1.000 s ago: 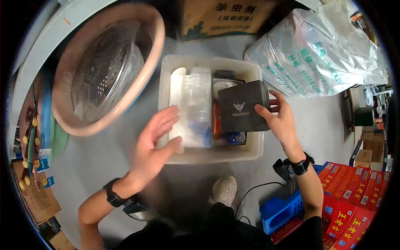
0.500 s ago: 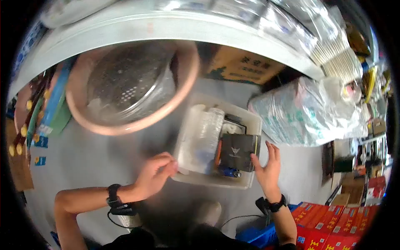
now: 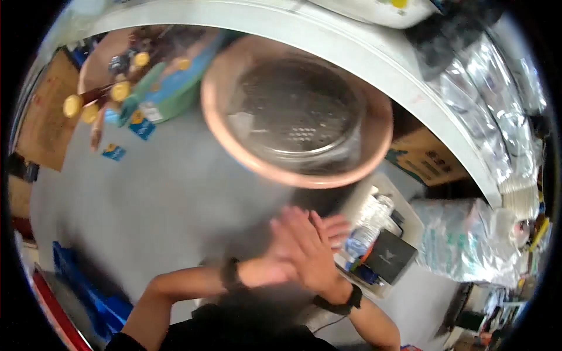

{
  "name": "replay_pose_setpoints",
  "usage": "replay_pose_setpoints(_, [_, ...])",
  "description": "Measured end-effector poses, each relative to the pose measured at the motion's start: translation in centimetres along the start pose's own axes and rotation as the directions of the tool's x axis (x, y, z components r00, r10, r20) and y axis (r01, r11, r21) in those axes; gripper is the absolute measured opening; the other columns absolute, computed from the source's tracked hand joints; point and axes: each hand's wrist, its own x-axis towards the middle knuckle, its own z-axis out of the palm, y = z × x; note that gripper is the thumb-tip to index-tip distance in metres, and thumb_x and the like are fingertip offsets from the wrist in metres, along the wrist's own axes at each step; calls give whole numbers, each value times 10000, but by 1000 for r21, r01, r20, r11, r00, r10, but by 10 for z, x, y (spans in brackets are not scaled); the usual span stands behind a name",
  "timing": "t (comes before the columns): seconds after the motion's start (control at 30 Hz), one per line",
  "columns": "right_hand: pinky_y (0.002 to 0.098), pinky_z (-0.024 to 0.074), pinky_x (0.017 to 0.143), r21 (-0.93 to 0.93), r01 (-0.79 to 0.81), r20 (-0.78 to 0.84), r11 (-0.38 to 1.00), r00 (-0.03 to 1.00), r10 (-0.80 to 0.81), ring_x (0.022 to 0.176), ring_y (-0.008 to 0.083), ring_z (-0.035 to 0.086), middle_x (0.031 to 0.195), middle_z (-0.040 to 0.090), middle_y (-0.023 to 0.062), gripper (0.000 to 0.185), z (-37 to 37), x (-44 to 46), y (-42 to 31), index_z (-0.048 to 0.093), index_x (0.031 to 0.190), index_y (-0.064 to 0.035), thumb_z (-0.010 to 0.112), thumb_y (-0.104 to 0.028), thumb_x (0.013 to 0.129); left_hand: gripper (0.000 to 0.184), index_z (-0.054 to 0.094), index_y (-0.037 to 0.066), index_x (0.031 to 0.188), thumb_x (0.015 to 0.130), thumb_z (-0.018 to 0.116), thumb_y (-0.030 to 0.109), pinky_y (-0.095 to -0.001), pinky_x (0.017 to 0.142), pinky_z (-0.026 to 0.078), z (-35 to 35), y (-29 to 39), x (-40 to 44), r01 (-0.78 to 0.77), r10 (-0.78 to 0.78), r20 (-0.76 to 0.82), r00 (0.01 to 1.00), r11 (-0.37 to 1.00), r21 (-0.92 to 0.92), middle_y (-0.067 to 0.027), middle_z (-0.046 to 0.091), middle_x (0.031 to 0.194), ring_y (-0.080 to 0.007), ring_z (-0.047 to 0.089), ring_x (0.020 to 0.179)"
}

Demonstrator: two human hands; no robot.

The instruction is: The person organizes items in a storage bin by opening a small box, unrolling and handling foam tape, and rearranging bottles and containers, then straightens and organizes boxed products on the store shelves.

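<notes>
My left hand point(image 3: 268, 269) and my right hand point(image 3: 315, 264) are brought together in front of me, the right crossing over the left. Their fingers are stretched out and slightly blurred, and nothing shows in either hand. Part of the left palm is hidden behind the right hand. Just to the right stands a whitish plastic bin point(image 3: 418, 229). In it lie a black box point(image 3: 389, 255), a clear plastic bottle point(image 3: 364, 237) and a small dark blue item point(image 3: 367, 274).
A pink basin point(image 3: 275, 174) holding a perforated metal strainer point(image 3: 293, 105) sits under a white shelf point(image 3: 281, 20). Left are a green basin point(image 3: 175, 105) and yellow-ended handles point(image 3: 120, 91). A filled plastic bag point(image 3: 468, 240) stands right, a cardboard box point(image 3: 433, 161) behind.
Both hands have left the bin's sides and met each other to its left. My view has turned left, so the bin and pink basin now appear further right.
</notes>
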Motion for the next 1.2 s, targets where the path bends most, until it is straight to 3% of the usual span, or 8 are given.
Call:
replay_pose_setpoints(0.2, [533,171,1166,355,-211,-133,911,953,273,1443,337,293,1542,336,193,721,46,5,69,285,1517,-21,299,-534,1011,615,232,86,1545,1052,310,446,-390,1194,206,15,14,-22,98,-112,-152,982,991,-96,-68,281,1586,-221,250,1470])
replay_pose_setpoints(0.3, [484,155,1182,483,-344,-129,805,881,454,1440,347,290,1554,324,178,738,30,-4,62,263,1518,8,178,-541,1032,623,272,66,1533,1043,323,446,-441,1211,144,53,19,-39,-190,126,235,964,943,272,-77,301,1579,-254,234,1475])
replay_pose_setpoints(0.37, [458,182,1178,787,-349,23,509,840,541,1426,331,309,1550,326,171,750,16,3,34,255,1519,10,180,-554,1030,656,315,66,1522,1007,379,467,-501,1211,91,68,42,-28,-723,286,669,686,170,669,-107,306,1576,-295,235,1474])
replay_pose_setpoints(0.47, [419,222,1172,965,-238,259,-114,772,581,1406,306,338,1545,331,161,768,10,17,-9,242,1519,14,184,-573,1028,741,353,98,1511,902,527,482,-552,1183,154,21,31,16,-572,198,692,694,-431,698,-151,301,1574,-334,272,1457])
replay_pose_setpoints(0.6, [347,301,1120,720,-76,491,-690,759,428,1355,244,395,1512,373,119,838,20,-14,11,267,1508,6,193,-651,993,715,367,106,1499,882,590,389,-554,1163,208,-42,29,45,-602,126,696,707,-410,685,-169,314,1559,-363,302,1433])
replay_pose_setpoints(0.87, [394,400,1026,904,-426,332,-43,634,699,1161,262,567,1229,610,164,502,-40,-113,28,534,1272,49,479,-349,970,604,400,68,1460,895,599,146,-478,1067,390,-88,26,-3,-318,331,400,855,-275,907,-194,364,1508,-400,471,1294])
replay_pose_setpoints(1.07, [343,391,1036,922,-328,242,-205,76,967,1223,221,461,1248,502,100,465,-31,-155,51,527,1286,-21,588,-85,829,583,403,23,1437,882,580,46,-435,1052,420,-36,6,4,-171,33,168,985,127,977,-197,478,1397,-323,542,1236])
replay_pose_setpoints(1.2, [328,339,1077,929,-274,274,-248,58,960,1261,216,412,1341,445,115,583,-23,-157,51,441,1396,-21,583,-47,831,546,448,68,1414,888,594,88,-436,1045,435,5,-19,-5,-427,-45,431,901,-268,864,-159,516,1365,-271,578,1191])
